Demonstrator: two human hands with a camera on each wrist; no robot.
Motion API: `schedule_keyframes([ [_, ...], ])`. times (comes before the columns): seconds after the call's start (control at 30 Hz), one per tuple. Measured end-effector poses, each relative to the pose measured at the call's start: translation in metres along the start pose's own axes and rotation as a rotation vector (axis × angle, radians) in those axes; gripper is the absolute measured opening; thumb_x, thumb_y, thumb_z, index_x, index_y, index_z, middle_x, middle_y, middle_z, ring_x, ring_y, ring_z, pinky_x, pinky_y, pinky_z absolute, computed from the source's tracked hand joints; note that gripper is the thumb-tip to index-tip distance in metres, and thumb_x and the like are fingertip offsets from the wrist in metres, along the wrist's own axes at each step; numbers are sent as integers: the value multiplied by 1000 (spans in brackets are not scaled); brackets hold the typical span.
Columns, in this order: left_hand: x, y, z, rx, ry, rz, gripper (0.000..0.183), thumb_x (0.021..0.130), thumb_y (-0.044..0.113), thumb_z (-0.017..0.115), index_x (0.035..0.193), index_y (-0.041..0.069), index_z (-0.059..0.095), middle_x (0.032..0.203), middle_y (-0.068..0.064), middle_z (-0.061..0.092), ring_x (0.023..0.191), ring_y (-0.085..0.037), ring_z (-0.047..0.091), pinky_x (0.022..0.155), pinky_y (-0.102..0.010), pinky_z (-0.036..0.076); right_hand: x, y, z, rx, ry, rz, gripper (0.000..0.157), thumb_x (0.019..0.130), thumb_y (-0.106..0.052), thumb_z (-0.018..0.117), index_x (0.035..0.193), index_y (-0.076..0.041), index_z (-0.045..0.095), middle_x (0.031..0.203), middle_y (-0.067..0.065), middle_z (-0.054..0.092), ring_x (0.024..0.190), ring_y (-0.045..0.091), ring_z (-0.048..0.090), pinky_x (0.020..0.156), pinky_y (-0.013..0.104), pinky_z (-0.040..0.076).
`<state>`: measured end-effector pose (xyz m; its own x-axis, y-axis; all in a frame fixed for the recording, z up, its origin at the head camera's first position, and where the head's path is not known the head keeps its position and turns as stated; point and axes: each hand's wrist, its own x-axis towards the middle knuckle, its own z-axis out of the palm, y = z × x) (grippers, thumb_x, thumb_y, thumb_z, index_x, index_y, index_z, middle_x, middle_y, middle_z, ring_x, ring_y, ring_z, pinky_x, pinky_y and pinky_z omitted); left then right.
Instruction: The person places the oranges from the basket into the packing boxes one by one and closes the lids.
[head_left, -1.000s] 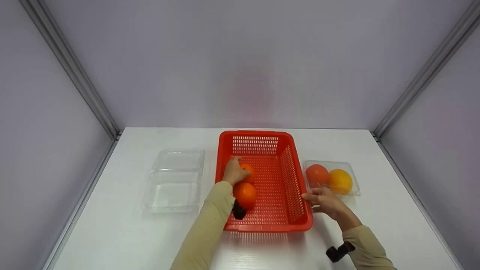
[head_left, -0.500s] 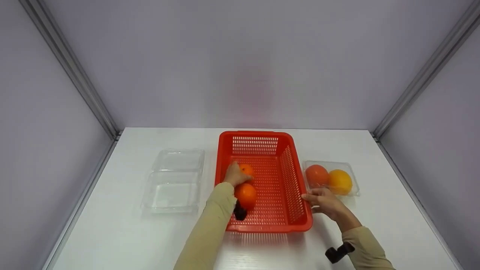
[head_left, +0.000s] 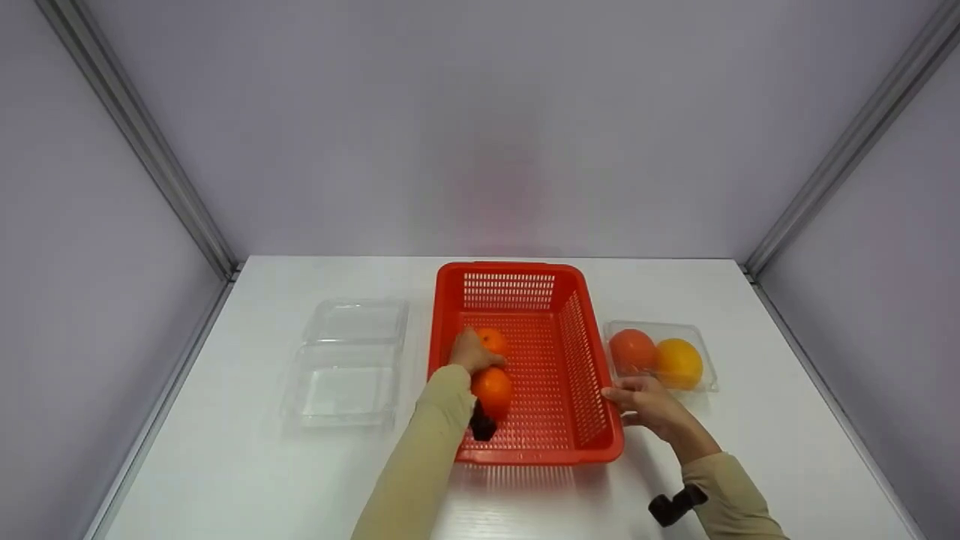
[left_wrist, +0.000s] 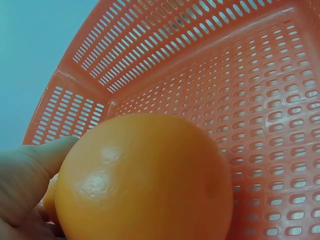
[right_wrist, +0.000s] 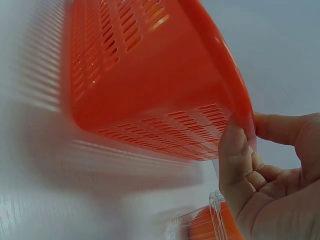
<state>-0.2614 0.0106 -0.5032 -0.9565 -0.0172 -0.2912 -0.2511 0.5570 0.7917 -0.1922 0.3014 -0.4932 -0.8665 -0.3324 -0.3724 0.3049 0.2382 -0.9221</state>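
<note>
Inside the red plastic basket (head_left: 536,375) two oranges lie one behind the other along the left side. My left hand (head_left: 472,352) reaches in over the left rim and grips the farther orange (head_left: 491,341), thumb on its near side; the fingertips are hidden. The nearer orange (head_left: 493,391) lies just below that hand and fills much of the left wrist view, where it covers most of the gripped one. At the basket's right rim my right hand (head_left: 645,401) pinches the edge between thumb and fingers, as the right wrist view (right_wrist: 270,185) also shows.
Right of the basket sits a clear plastic box (head_left: 664,330) with a reddish-orange fruit (head_left: 632,351) and a yellow-orange one (head_left: 679,364) inside. On the left an open clear clamshell box (head_left: 349,390) lies on the white table (head_left: 225,465). Pale walls enclose the back and sides.
My left hand has shifted slightly toward me around the farther orange, its thumb now lower between the two oranges. The right hand keeps its pinch on the basket rim.
</note>
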Motion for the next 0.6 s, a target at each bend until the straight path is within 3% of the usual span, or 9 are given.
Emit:
schedule_keyframes([
  [0.6,-5,2,3,-33,46,-4,62,72,10,80,123,-4,47,119,-21,55,109,-35,58,95,-48,51,1,1,0,10,9,17,22,96,-22,58,103,-3,64,83,-9,70,78,6,66,70,26,57],
])
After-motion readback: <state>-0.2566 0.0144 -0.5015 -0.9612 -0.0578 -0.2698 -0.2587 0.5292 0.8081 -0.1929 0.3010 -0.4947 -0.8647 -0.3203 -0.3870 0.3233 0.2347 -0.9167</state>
